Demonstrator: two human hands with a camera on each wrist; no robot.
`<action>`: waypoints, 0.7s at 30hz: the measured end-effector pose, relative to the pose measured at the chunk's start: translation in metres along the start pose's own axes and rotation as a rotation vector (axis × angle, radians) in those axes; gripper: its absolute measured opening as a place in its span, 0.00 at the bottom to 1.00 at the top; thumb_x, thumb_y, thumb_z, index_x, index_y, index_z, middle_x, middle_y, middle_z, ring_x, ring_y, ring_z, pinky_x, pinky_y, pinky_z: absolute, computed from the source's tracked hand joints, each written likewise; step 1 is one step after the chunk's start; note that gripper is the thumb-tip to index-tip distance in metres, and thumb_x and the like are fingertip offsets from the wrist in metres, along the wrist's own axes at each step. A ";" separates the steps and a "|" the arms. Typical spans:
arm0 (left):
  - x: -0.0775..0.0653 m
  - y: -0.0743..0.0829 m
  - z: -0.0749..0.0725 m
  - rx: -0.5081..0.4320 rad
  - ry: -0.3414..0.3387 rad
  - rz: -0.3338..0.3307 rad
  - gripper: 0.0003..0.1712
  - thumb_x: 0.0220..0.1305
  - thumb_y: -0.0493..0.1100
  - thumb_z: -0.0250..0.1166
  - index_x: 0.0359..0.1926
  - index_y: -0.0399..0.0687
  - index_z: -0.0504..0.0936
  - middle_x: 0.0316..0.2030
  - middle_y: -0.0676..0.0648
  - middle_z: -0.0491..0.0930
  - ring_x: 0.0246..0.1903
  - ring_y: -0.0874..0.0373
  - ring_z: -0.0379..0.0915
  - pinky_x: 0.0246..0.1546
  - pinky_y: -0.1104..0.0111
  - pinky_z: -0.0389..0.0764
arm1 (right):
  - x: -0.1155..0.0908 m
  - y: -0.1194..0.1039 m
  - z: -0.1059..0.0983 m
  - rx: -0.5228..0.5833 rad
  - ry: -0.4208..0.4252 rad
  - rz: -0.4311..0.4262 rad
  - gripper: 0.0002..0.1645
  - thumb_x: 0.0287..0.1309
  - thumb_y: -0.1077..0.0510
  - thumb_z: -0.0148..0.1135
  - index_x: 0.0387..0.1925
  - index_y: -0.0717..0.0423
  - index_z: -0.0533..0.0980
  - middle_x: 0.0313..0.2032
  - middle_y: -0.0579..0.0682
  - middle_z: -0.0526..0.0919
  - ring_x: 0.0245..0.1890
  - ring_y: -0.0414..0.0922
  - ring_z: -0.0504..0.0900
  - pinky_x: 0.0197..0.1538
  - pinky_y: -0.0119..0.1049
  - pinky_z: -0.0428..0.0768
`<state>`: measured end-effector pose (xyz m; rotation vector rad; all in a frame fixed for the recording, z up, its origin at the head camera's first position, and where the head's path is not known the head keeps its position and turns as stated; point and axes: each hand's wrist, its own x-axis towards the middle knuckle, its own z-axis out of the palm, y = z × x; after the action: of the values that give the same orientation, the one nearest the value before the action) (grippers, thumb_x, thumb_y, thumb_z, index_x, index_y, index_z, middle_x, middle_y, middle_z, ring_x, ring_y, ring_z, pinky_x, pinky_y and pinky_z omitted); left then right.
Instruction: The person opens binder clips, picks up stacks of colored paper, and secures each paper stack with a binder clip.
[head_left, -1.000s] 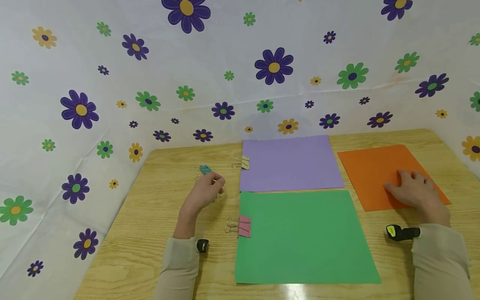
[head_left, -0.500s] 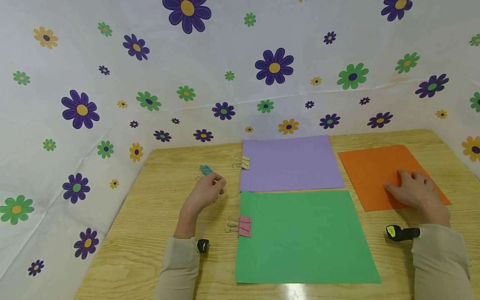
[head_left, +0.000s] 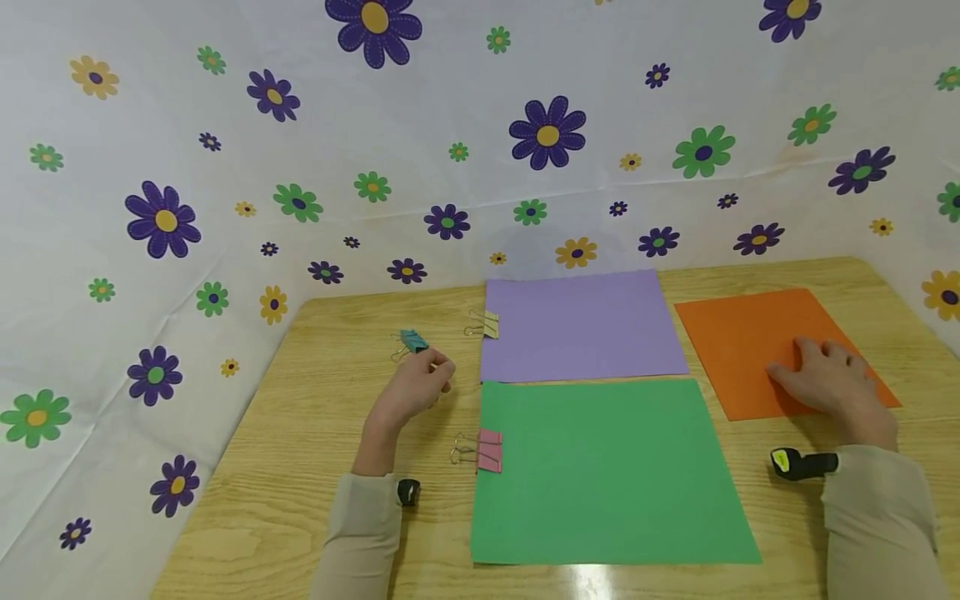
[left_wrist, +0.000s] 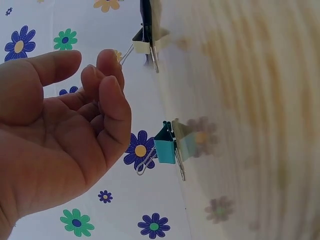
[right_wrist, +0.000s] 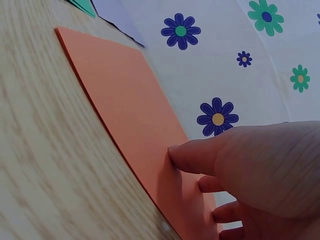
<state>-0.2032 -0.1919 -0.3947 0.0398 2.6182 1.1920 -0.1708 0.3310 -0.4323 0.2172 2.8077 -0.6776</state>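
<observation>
My left hand (head_left: 412, 385) hovers over the left side of the table, fingers loosely curled and nothing between them. Just past its knuckles lies a teal binder clip (head_left: 413, 340), partly covered by the hand in the head view; the left wrist view shows the clip (left_wrist: 165, 149) apart from the fingers. My right hand (head_left: 828, 379) rests on a stack of orange paper (head_left: 750, 350), fingers spread. In the right wrist view its thumb (right_wrist: 195, 156) touches the top sheet. A yellow binder clip (head_left: 491, 325) grips purple paper (head_left: 585, 329); a pink one (head_left: 490, 451) grips green paper (head_left: 607, 475).
The sheets lie on a wooden table (head_left: 285, 442). White cloth (head_left: 450, 100) printed with flowers stands along its back and sides. The green paper lies in front of the purple, with the orange stack to their right.
My left hand has shifted very slightly to the right, and a little more of the teal binder clip shows. The right hand stays on the orange paper.
</observation>
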 end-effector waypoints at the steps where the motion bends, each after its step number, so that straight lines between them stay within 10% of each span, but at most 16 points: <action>1: 0.000 0.000 0.000 0.000 -0.004 -0.001 0.16 0.77 0.45 0.50 0.52 0.38 0.75 0.36 0.42 0.78 0.23 0.57 0.65 0.26 0.67 0.67 | 0.000 0.000 0.000 0.001 0.000 0.001 0.49 0.72 0.40 0.42 0.69 0.79 0.44 0.62 0.86 0.42 0.60 0.87 0.44 0.57 0.77 0.52; 21: -0.002 0.008 -0.001 -0.128 -0.083 0.027 0.19 0.77 0.45 0.51 0.55 0.33 0.74 0.36 0.41 0.78 0.24 0.57 0.65 0.31 0.67 0.74 | -0.003 -0.002 -0.001 0.008 -0.019 -0.015 0.50 0.73 0.39 0.41 0.70 0.78 0.43 0.63 0.86 0.41 0.59 0.85 0.42 0.58 0.77 0.51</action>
<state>-0.2023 -0.1874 -0.3878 0.0988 2.4721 1.3356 -0.1683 0.3298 -0.4297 0.1900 2.7913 -0.6914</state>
